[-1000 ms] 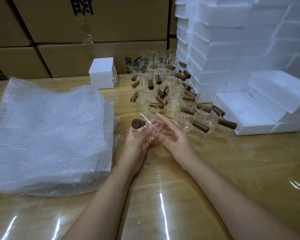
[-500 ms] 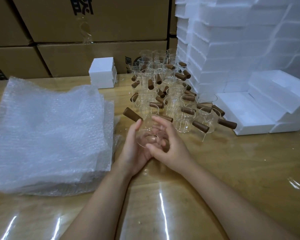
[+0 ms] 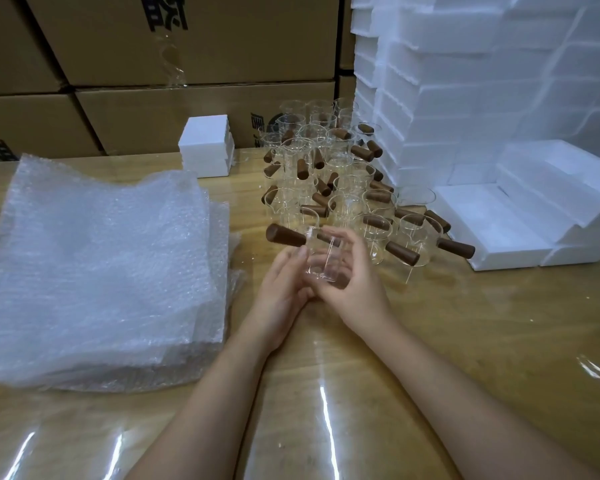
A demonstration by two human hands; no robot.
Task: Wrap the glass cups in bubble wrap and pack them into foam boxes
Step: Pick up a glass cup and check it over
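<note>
Glass cup (image 3: 323,266), clear, brown-handled, clamped in fingers (image 3: 349,239) of left hand (image 3: 284,289) and right hand (image 3: 359,284).

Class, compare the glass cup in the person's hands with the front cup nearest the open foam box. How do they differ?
The held cup is off the table, held by the left hand and right hand; the standing cup rests on the table. The held cup is tipped, the standing cup upright. The held cup's handle points left, the standing cup's right. Both are clear glass with brown handles, unwrapped.
</note>
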